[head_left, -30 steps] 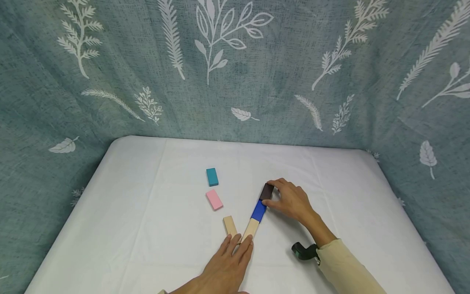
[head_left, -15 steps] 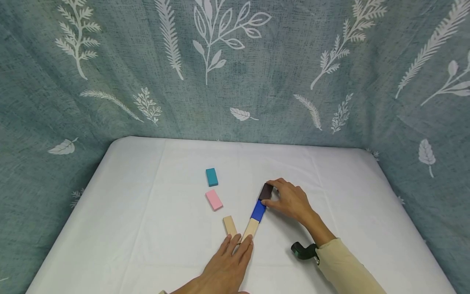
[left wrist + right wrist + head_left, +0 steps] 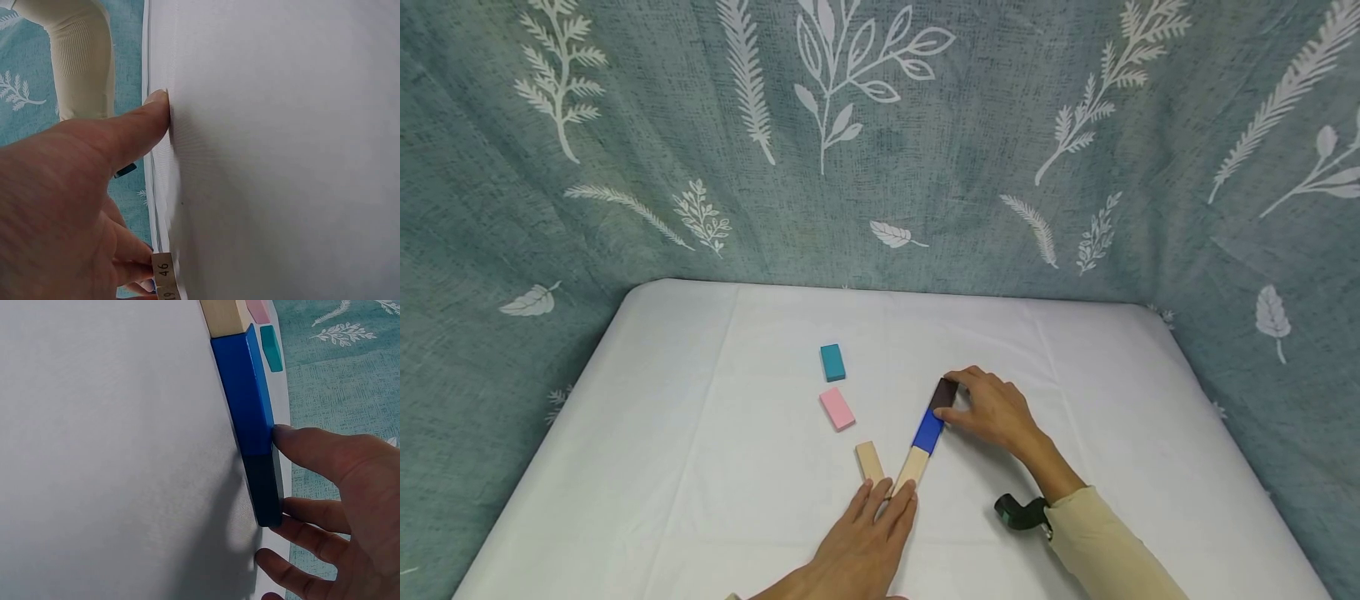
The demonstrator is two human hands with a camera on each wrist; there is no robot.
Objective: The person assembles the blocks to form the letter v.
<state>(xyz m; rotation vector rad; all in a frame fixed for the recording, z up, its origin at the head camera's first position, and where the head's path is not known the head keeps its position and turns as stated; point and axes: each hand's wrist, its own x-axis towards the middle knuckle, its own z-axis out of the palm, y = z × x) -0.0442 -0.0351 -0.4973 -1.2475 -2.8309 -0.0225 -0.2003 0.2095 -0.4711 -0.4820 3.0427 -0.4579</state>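
Observation:
In the head view a plain wooden block (image 3: 913,467), a blue block (image 3: 928,432) and a dark brown block (image 3: 943,393) lie end to end in a slanting row. My right hand (image 3: 996,408) spans the dark block, index finger at its far end and thumb by its joint with the blue one. The right wrist view shows the thumb against the side of the blue block (image 3: 244,394). With fingers fairly straight, my left hand (image 3: 865,537) rests at the near ends of that wooden block and a second wooden block (image 3: 869,460). Printed numbers mark a wooden block (image 3: 163,267) beside its fingertips.
Left of the row, a pink block (image 3: 837,409) and a teal block (image 3: 832,362) lie apart on the white-covered table (image 3: 737,475). A black wrist camera (image 3: 1021,512) juts from the right sleeve. Leaf-patterned curtain (image 3: 880,200) hangs behind the table.
The dark block's far end has shifted slightly toward the blue block, along with the right index finger. The left hand and the other blocks stay put.

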